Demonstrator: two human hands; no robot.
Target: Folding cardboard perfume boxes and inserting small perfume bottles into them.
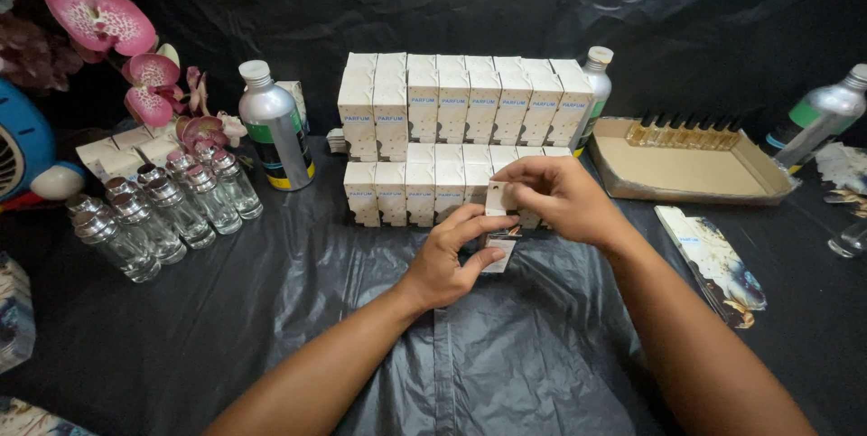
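Pink orchids (99, 20) far left, then empty glass bottles (163, 210) lined up within reach. Dead centre, left hand (447, 260) grips a small white box (499, 224) upright while right hand (555, 196) pinches its top flap, just before the stacked boxes (461, 133). Cardboard tray (695, 169) sits right.

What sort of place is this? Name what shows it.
Probably a small home perfume-packing table: stacked white boxes, empty glass bottles and a cardboard tray of filled vials. Both hands, left hand and right hand, hold one small box.
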